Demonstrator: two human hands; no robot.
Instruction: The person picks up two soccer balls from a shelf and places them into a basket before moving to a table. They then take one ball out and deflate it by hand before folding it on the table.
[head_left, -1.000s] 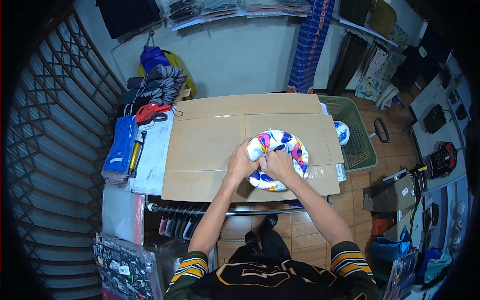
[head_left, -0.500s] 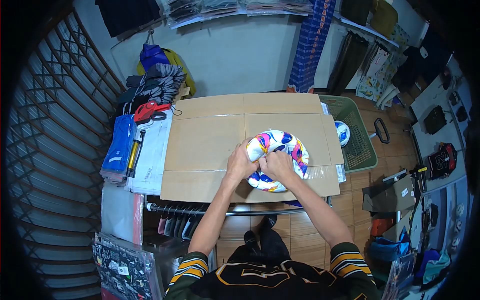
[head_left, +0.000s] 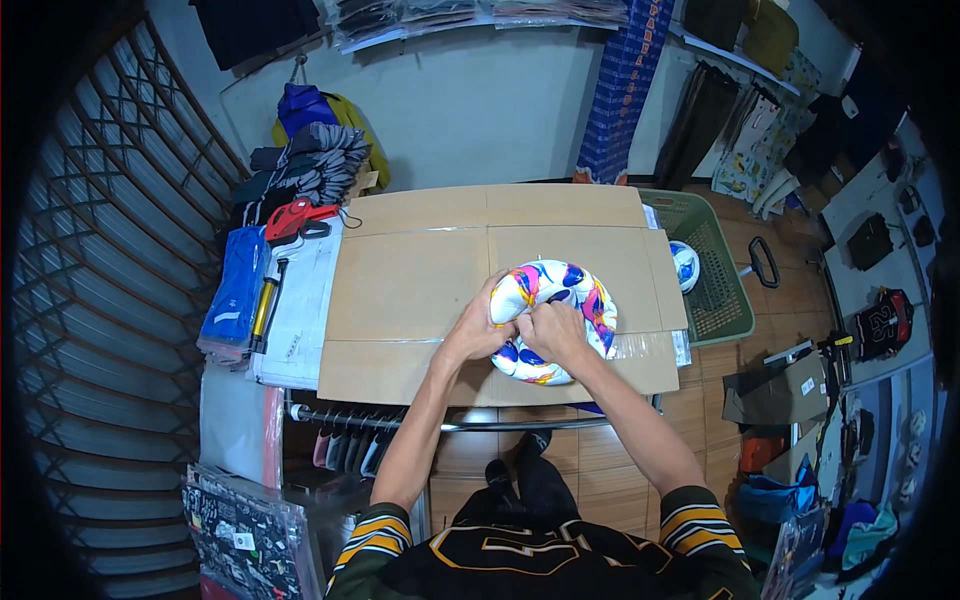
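Note:
A deflated ball [head_left: 598,310], white with pink, blue and yellow patches, lies on the flattened cardboard [head_left: 420,285], its middle sunk in so that it forms a thick ring. My left hand [head_left: 480,325] grips the left side of the ball, fingers curled round its rim. Inside the hollow, my right hand [head_left: 555,328] is closed against the ball's folded inner wall, knuckles up. Its fingertips are hidden, and both hands nearly meet at the ball's left side.
At the table's left lie a yellow and black hand pump [head_left: 265,310], a blue plastic-wrapped packet [head_left: 236,285] and a red-handled tool [head_left: 292,220]. A green basket [head_left: 725,290] with another ball [head_left: 684,266] stands at the right. Hangers with clothes [head_left: 345,450] hang below the front edge.
My left hand has shifted slightly left, its fingers spread a bit more along the ball's rim. My right hand and the ball stay nearly in place.

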